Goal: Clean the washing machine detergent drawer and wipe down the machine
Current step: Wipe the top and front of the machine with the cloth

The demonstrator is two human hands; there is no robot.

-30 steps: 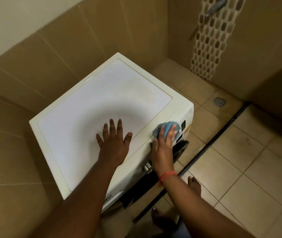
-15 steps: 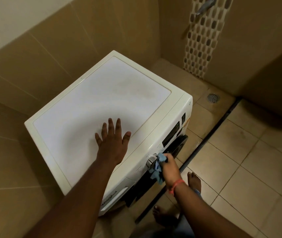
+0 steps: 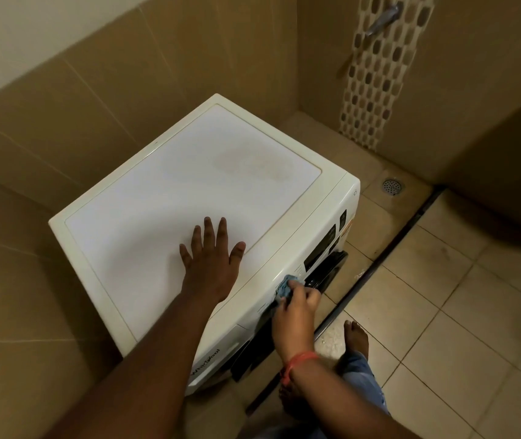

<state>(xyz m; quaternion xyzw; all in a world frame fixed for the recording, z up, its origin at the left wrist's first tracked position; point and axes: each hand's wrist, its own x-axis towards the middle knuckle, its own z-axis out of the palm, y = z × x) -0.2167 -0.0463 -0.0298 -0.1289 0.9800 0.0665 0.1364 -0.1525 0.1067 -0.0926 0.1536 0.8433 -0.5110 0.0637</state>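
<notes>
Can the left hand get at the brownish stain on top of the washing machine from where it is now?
Probably yes. The left hand lies flat on the washing machine lid, and the stain is further back on the same bare surface, with nothing between them. The arm would need to stretch forward.

one washing machine (image 3: 189, 198), one blue cloth (image 3: 285, 288), two hands (image 3: 210, 264), one floor drain (image 3: 392, 186)

Washing machine (image 3: 189, 191) tight against tiled walls (image 3: 126, 90) behind and left; open floor (image 3: 474, 312) right of it
</notes>
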